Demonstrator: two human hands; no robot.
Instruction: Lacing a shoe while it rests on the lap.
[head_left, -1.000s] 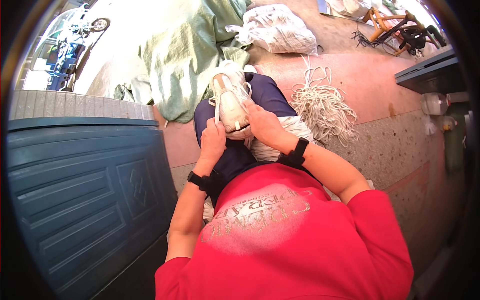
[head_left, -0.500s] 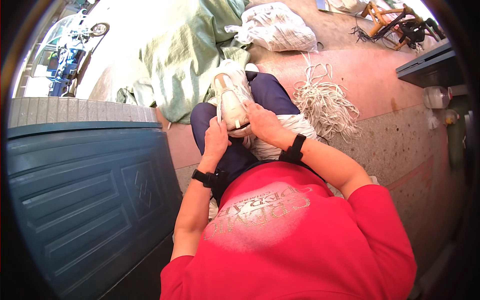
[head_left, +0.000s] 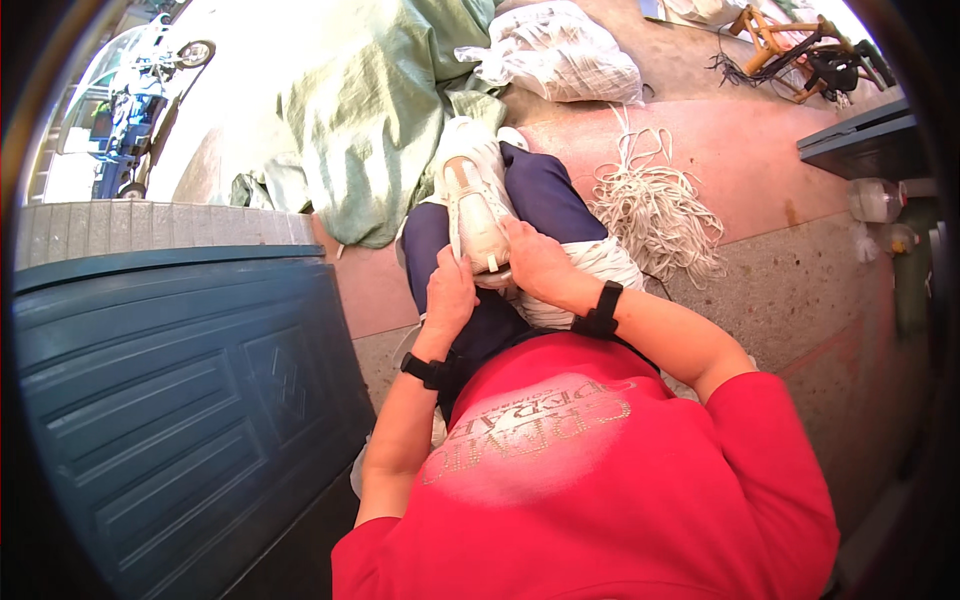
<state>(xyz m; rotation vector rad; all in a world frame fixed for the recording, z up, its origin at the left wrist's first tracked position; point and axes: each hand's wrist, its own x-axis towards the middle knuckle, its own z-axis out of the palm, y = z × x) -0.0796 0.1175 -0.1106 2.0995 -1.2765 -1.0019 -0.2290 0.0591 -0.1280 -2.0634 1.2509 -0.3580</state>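
A cream-white shoe (head_left: 481, 232) lies lengthwise over my thighs, with a tan patch toward its far end and a small pale tab at the near end. My left hand (head_left: 452, 292) is closed in a pinch at its left edge, where a pale strip, perhaps a lace, runs along the side. My right hand (head_left: 541, 264) is closed on the right edge, fingertips against the upper. Below the right wrist, a bundle of white cords (head_left: 607, 264) rests by my lap. More pale material lies beyond the shoe, its kind unclear.
Loose white cords (head_left: 655, 205) are heaped on the floor to the right. Ahead lie a green tarp (head_left: 360, 130) and a full white plastic bag (head_left: 565, 55). A blue panelled door (head_left: 180, 400) stands at left; an orange-brown frame (head_left: 775, 45) is at far right.
The shoe and both hands sit slightly lower and to the right in the picture, and the surroundings have shifted a little too. Both hands keep their hold at the shoe's edges.
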